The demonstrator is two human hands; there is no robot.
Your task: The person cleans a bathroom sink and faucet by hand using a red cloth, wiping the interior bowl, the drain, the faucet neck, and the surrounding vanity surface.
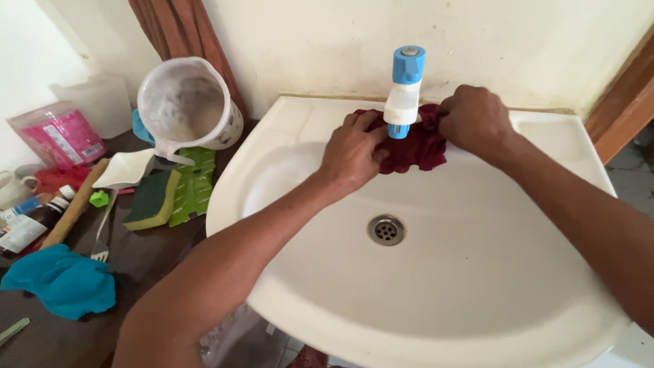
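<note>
A dark red cloth (pixel 421 147) lies bunched on the back ledge of a white sink (pixel 477 293), right under a white tap with a blue cap (pixel 403 90). My left hand (pixel 352 153) presses on the cloth's left side, fingers curled over it. On the cloth's right edge, my right hand (pixel 475 120) pinches the fabric beside the tap. Both forearms reach across the basin.
A metal drain (pixel 386 230) sits mid-basin. Left of the sink, a dark counter holds a white jug (pixel 187 105), a green-yellow sponge (pixel 153 200), a blue cloth (pixel 65 281), a fork (pixel 102 238), a pink tub (pixel 58 134) and small bottles (pixel 27 225). A wooden frame (pixel 623 102) stands at right.
</note>
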